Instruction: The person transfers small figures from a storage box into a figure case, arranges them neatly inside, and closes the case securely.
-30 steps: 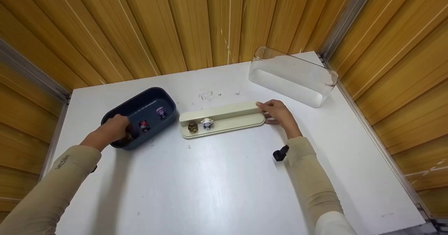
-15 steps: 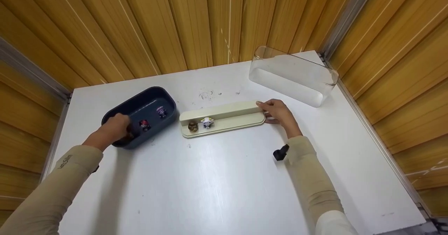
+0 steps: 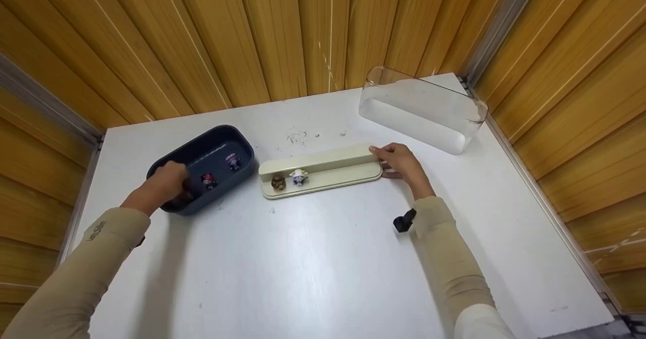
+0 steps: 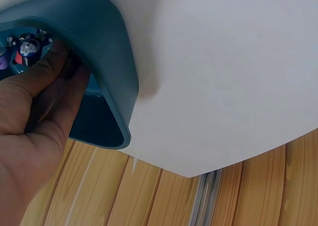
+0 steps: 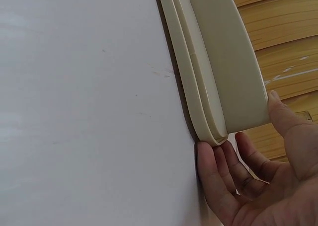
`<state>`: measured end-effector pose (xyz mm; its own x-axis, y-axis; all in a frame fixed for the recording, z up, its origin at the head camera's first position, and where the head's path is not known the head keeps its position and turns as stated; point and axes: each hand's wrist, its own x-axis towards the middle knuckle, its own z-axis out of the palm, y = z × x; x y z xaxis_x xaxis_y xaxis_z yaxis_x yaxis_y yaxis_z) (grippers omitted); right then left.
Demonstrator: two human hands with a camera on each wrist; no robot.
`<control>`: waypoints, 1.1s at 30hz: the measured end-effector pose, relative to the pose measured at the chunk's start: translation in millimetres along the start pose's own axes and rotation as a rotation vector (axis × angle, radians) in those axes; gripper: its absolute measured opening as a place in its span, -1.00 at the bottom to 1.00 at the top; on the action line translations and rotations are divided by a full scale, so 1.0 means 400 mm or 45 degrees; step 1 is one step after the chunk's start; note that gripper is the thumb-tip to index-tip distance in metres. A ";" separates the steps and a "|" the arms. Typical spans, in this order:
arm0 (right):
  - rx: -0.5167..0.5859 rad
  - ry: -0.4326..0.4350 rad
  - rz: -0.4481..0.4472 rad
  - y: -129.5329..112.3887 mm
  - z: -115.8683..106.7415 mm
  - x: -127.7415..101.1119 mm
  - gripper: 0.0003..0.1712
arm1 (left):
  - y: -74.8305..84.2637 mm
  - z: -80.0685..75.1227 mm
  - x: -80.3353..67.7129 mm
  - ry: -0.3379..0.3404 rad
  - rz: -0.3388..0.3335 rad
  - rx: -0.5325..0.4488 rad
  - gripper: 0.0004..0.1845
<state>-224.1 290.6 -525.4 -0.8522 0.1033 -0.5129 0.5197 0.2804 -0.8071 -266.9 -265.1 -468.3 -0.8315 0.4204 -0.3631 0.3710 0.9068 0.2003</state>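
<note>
My left hand [image 3: 169, 181] reaches down into a dark blue bin [image 3: 241, 136]. In the left wrist view, its thumb and fingers pinch a small dark figurine [image 4: 74, 64], mostly hidden between them. A red-and-dark figurine [image 3: 208, 180] and a purple figurine [image 3: 232, 161] are in the bin beside that hand. With my right hand [image 3: 404, 165] I grip the right end of a cream stepped display base [image 3: 338, 178], thumb on the raised step and fingers against the end. A brown figurine [image 3: 278, 182] and a white-headed figurine [image 3: 299, 177] stand on the base's lower step, at its left end.
A clear, open-topped cover [image 3: 421, 109] stands at the back right of the white table [image 3: 303, 263]. Wood-patterned walls [image 3: 282, 36] close in the back and sides. A black wrist-camera piece [image 3: 404, 222] juts from the right sleeve.
The left sleeve has shifted slightly to the right, while the left hand stays in the bin. The right hand, base and figurines show no visible movement.
</note>
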 end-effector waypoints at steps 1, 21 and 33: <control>0.006 0.004 0.003 0.000 0.000 0.000 -0.24 | 0.000 0.001 -0.002 0.007 0.002 -0.006 -0.89; 0.031 0.029 -0.022 0.007 0.004 -0.003 -0.28 | 0.016 0.027 -0.080 0.265 0.018 -0.052 -0.94; 0.037 0.024 -0.021 0.002 0.003 -0.009 -0.28 | 0.061 0.003 -0.098 0.374 -0.001 -0.156 -0.85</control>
<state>-220.8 289.3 -524.5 -0.8617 0.1170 -0.4938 0.5066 0.2546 -0.8237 -224.8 -259.4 -450.2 -0.9222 0.3765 -0.0882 0.3328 0.8889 0.3149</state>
